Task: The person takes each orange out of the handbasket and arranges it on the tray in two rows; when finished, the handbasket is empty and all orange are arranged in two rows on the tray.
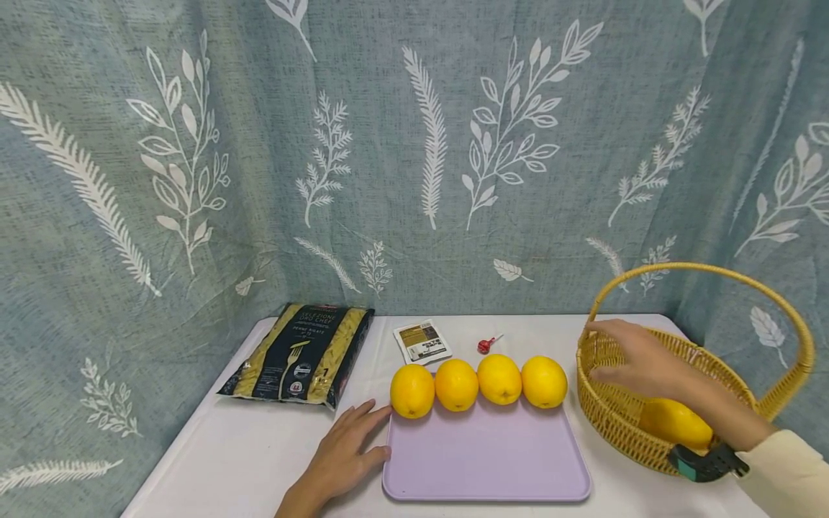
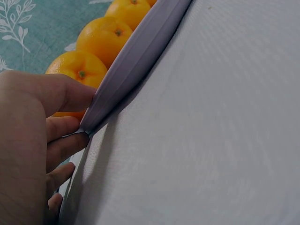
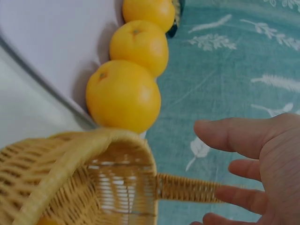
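Note:
Several oranges [image 1: 499, 379] stand in a row along the far edge of a lilac tray [image 1: 486, 460]. My left hand [image 1: 343, 450] rests at the tray's left side, fingers extended; in the left wrist view the thumb and fingertips touch the tray's rim [image 2: 136, 65]. Over the wicker basket [image 1: 622, 424] at the right hovers my right hand [image 1: 637, 360], holding nothing, its fingers loosely spread. Inside the basket lies a yellow fruit [image 1: 676, 423], partly hidden by the forearm. The right wrist view shows the thumb apart from the fingers, beside the basket handle [image 3: 187, 187].
A dark bag of penne pasta [image 1: 298, 352] lies at the back left. Behind the oranges are a small flat packet [image 1: 422, 342] and a red lollipop [image 1: 486, 346]. The basket's tall handle arches over the right side. A patterned curtain [image 1: 414, 158] hangs around the table.

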Action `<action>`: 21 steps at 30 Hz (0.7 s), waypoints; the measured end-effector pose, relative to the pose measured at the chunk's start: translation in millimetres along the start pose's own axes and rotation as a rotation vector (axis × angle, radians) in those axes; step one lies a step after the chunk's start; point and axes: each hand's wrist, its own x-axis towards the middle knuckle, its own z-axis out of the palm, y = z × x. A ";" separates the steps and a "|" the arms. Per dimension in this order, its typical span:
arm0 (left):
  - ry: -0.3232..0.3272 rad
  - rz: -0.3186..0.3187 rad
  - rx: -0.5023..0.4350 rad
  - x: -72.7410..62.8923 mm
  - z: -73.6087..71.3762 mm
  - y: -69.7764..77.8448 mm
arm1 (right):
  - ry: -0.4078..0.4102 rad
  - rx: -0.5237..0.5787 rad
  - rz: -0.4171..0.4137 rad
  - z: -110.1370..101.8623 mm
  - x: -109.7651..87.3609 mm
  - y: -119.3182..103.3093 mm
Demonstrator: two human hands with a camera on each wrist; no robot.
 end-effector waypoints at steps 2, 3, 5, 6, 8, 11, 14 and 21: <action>0.000 -0.002 0.004 0.4 0.4 -1.1 | -0.004 0.008 0.015 -1.5 -3.0 4.8; 0.000 -0.003 0.005 0.5 0.5 -1.5 | -0.008 0.015 0.025 -2.4 -4.5 6.7; 0.001 -0.005 0.006 0.5 0.6 -2.1 | -0.015 0.026 0.045 -4.3 -7.5 10.2; 0.002 -0.005 0.006 0.4 0.5 -2.1 | -0.015 0.034 0.046 -5.0 -8.8 12.0; 0.001 -0.009 0.005 0.1 0.3 -1.7 | -0.013 0.055 0.050 -6.6 -11.7 14.8; 0.003 -0.006 0.002 -0.7 0.0 -0.8 | 0.002 0.086 0.049 -7.8 -16.5 18.8; 0.010 0.005 0.000 -1.2 0.2 -0.2 | 0.012 0.119 0.051 -8.3 -22.5 23.4; 0.028 0.030 0.012 -1.4 0.8 0.1 | 0.004 0.161 0.124 -5.1 -34.9 36.7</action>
